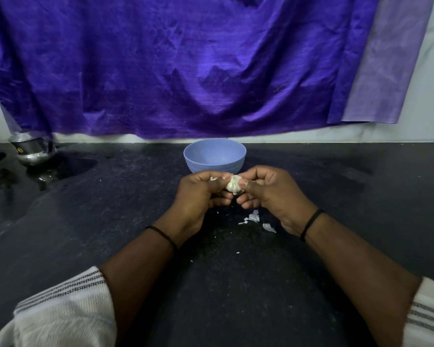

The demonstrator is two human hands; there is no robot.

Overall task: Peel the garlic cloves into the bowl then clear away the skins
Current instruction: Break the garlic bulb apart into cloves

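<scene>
A white garlic bulb (233,185) is held between both hands just in front of a light blue bowl (214,155) on the dark counter. My left hand (201,196) grips the bulb's left side with thumb and curled fingers, and a scrap of skin shows at its fingertips. My right hand (271,194) pinches the bulb's right side. The inside of the bowl that I can see holds nothing. Several torn white skins (254,219) lie on the counter below my right hand.
A steel pot (32,152) stands at the back left beside a wet patch on the black counter (85,234). A purple cloth (186,66) hangs on the wall behind the bowl. Tiny skin flecks (237,252) lie between my forearms.
</scene>
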